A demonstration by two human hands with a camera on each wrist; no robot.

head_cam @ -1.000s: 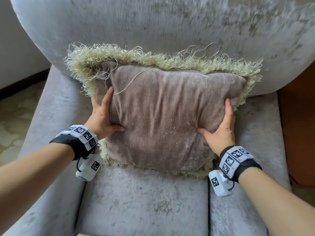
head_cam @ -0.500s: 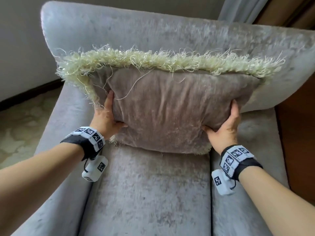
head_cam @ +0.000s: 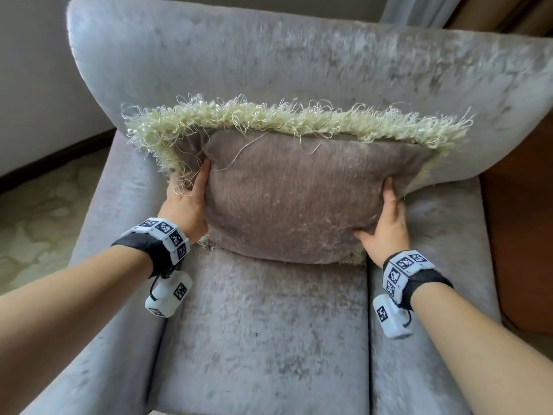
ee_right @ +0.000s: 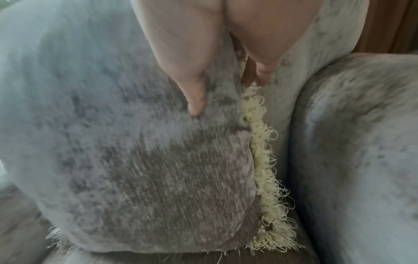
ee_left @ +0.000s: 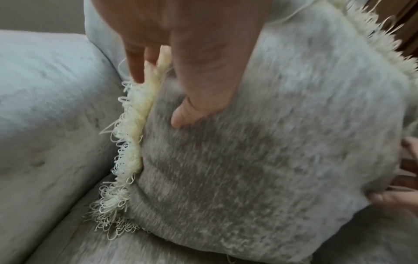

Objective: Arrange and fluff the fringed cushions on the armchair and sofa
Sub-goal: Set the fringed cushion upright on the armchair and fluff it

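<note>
A taupe cushion [head_cam: 293, 199] edged with cream fringe [head_cam: 293, 121] stands upright at the back of the grey velvet armchair's seat [head_cam: 269, 339], against the backrest [head_cam: 269, 55]. My left hand [head_cam: 191, 199] grips its left edge; in the left wrist view the thumb [ee_left: 192, 107] presses the cushion [ee_left: 260, 160] from the front while the fingers lie behind the fringe. My right hand [head_cam: 386, 217] holds the right edge the same way, with the thumb [ee_right: 194, 100] on the cushion's face [ee_right: 135, 160] and the fingers behind.
The armchair's padded arms [head_cam: 98, 235] [head_cam: 449, 229] flank the seat closely. A brown wooden piece [head_cam: 520, 235] stands just right of the chair. Pale patterned floor [head_cam: 36, 223] and a wall lie to the left, and a curtain [head_cam: 419, 10] hangs at the back right.
The cushion has come up off the front of the seat and gone back against the backrest. Both hands kept hold of its sides throughout.
</note>
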